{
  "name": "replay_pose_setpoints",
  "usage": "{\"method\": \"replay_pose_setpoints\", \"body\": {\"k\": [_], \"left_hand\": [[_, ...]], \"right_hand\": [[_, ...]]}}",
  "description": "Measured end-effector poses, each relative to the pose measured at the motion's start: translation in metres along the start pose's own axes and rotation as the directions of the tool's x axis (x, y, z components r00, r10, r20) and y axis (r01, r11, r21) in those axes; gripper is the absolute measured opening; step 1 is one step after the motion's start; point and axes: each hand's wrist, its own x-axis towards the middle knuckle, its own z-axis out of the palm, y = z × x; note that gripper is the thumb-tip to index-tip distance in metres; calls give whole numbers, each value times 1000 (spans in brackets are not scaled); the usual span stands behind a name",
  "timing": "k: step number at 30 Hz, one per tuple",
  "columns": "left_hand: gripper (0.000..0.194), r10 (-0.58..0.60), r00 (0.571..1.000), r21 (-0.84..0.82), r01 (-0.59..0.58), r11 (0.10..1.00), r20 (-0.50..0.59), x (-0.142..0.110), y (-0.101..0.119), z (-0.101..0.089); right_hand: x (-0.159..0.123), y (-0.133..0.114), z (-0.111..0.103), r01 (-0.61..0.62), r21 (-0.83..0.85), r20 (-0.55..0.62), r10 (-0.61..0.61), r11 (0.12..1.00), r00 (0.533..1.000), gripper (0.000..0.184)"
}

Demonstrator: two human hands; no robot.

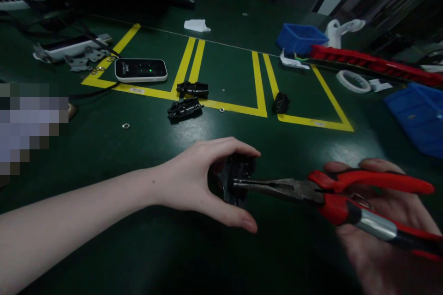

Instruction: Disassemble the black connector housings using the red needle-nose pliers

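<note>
My left hand (204, 179) is closed around a small black plastic part (238, 170), thumb below and fingers above it. In my right hand (387, 239) are red-handled long-nose pliers (332, 189), the handles lying across the palm and fingers. The pliers' narrow jaws point left, and their tip reaches the black part between my left thumb and fingers. Whether the jaws grip anything there I cannot tell. Beyond my left hand, two black plastic housings (187, 107) lie side by side on the green table (145, 147).
A smaller black piece (281, 103) rests by the yellow tape. A white-edged device (140, 70) with a green light sits at left, near metal brackets (83, 59). Blue bins (301, 39), a red strip (367, 62) and a tape roll (353, 81) are at right. Small metal rings (126, 126) lie about.
</note>
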Motion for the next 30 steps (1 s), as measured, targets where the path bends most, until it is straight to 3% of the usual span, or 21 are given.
{"method": "replay_pose_setpoints", "body": {"k": [5,12,16,21,30], "left_hand": [[72,-38,999,8,38,999,-22,-1,2,2],[71,-30,998,-13,31,999,55,1,-1,-3],[72,-58,994,-45,62,997,97,1,-1,-4],[74,-91,988,-76,101,992,128,1,0,-5],[75,-85,978,-101,106,989,189,2,-3,-7]], "right_hand": [[3,-5,8,-27,3,3,27,1000,1000,48],[-12,-3,0,177,-183,-21,-184,967,983,64],[-10,-1,-11,79,-218,-4,-82,973,997,69],[-13,2,-19,57,-217,-2,-59,974,998,72],[-9,-8,8,182,-198,14,-183,963,983,56]]}}
